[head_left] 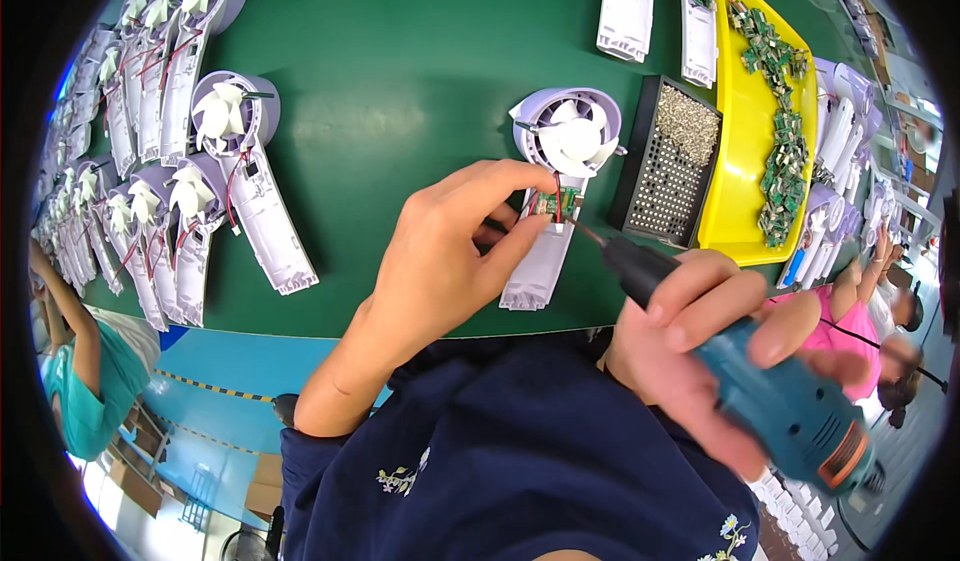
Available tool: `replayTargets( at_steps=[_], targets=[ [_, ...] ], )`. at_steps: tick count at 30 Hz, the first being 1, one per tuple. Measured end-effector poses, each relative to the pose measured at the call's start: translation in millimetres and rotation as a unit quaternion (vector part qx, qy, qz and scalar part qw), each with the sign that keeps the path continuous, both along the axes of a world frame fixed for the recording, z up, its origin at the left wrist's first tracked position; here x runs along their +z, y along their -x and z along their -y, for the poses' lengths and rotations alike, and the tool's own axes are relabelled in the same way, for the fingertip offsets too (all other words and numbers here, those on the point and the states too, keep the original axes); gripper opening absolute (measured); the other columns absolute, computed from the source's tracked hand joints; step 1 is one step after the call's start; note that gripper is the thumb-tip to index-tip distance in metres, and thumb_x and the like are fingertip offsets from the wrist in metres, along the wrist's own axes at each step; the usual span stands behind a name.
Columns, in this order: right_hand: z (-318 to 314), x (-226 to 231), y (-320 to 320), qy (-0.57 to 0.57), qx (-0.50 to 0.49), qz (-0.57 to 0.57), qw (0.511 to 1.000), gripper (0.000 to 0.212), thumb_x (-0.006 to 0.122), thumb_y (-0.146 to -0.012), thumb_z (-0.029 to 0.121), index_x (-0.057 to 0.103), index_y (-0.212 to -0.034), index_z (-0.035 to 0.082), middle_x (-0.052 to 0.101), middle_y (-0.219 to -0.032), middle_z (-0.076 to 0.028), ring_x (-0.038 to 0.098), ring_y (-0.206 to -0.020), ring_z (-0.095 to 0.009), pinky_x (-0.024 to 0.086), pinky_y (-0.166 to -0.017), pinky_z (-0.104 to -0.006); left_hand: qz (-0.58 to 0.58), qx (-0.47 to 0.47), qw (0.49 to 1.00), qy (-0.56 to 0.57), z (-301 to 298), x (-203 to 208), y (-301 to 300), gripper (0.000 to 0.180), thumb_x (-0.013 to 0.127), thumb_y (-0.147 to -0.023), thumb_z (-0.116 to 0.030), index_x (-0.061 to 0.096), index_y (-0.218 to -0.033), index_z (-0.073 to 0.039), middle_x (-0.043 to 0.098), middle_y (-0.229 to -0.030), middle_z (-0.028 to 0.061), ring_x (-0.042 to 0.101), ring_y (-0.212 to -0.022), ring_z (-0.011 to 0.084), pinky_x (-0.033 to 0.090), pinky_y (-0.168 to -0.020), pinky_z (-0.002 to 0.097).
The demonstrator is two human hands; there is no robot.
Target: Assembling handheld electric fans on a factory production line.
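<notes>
Fan unit (545, 251), lilac and white, lies on the green bench (400, 61) at about one o'clock from the left hand (440, 241), its bladed head toward twelve and its open handle toward six. A green circuit board (573, 201) sits in the handle, with red and dark wires over it. The left grip is narrow: thumb and forefinger come to the board and wires with a small gap between their tips; whether they pinch anything I cannot tell. At four o'clock from the board, the right grip is wrapped around a teal and black electric screwdriver (770, 391), these fingers partly blurred. Its bit points toward ten o'clock and reaches the board's lower edge; contact is unclear. Toward three o'clock stand a black tray (632, 166) of small screws and, just beyond, a yellow tray (740, 161) holding circuit boards. Another fan unit (268, 206) lies at nine o'clock, well apart.
</notes>
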State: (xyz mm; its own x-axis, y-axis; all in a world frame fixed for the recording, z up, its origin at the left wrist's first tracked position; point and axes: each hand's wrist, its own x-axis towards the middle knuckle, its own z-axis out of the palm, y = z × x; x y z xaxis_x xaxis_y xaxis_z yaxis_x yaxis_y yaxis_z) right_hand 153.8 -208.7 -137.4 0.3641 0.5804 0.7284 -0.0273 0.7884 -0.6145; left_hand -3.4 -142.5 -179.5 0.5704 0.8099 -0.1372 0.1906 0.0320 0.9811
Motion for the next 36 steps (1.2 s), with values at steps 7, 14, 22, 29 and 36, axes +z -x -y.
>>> replayTargets(
  at_steps=[7,14,22,29,36],
  targets=[
    [42.0,-4.0,-2.9,0.35,-0.043,-0.213,0.911,0.083,0.068,-0.09,0.008,0.016,-0.154,0.012,0.051,-0.132,-0.023,0.059,-0.06,-0.013,0.046,-0.046,-0.0248,0.019,0.027,0.999,0.04,1.1,4.1,-2.9,0.03,0.072,-0.085,0.004,0.062,-0.112,-0.003,0.07,-0.098,0.0096,0.071,-0.074,0.0167,0.059,-0.063,0.0282],
    [40.0,-9.6,8.4,0.592,-0.019,-0.169,0.788,0.074,0.069,-0.092,0.003,0.027,-0.152,0.004,0.067,-0.112,-0.019,0.06,-0.065,-0.007,0.043,-0.049,-0.0191,0.113,0.076,0.986,0.096,17.5,-0.6,-2.2,0.036,0.071,-0.086,0.006,0.059,-0.12,-0.002,0.071,-0.102,0.0091,0.072,-0.082,0.0133,0.06,-0.065,0.0259],
    [35.7,-11.7,10.8,0.591,0.021,-0.171,0.788,0.068,0.071,-0.09,0.001,0.034,-0.147,0.001,0.07,-0.102,-0.015,0.06,-0.064,-0.007,0.044,-0.05,-0.0203,0.049,0.034,0.996,-0.067,20.6,0.5,4.0,0.031,0.068,-0.088,0.003,0.069,-0.119,-0.004,0.068,-0.105,0.0165,0.07,-0.086,0.0279,0.057,-0.071,0.0328],
    [40.7,-16.6,13.9,0.568,0.051,-0.254,0.781,0.056,0.073,-0.09,0.003,0.043,-0.136,0.0,0.07,-0.099,-0.014,0.058,-0.06,-0.008,0.044,-0.048,-0.0213,0.073,0.058,0.994,-0.061,24.7,-0.9,6.9,0.027,0.07,-0.087,0.005,0.069,-0.113,-0.001,0.07,-0.107,0.0159,0.073,-0.086,0.0222,0.061,-0.069,0.0294],
    [34.6,-10.8,11.3,0.613,-0.005,-0.1,0.783,0.063,0.075,-0.087,0.004,0.042,-0.14,0.001,0.068,-0.103,-0.013,0.057,-0.063,-0.007,0.043,-0.051,-0.0202,0.065,0.049,0.996,0.023,27.5,2.0,14.4,0.034,0.07,-0.085,0.006,0.063,-0.118,0.001,0.073,-0.097,0.0143,0.075,-0.081,0.0186,0.062,-0.07,0.0294]
  ],
)
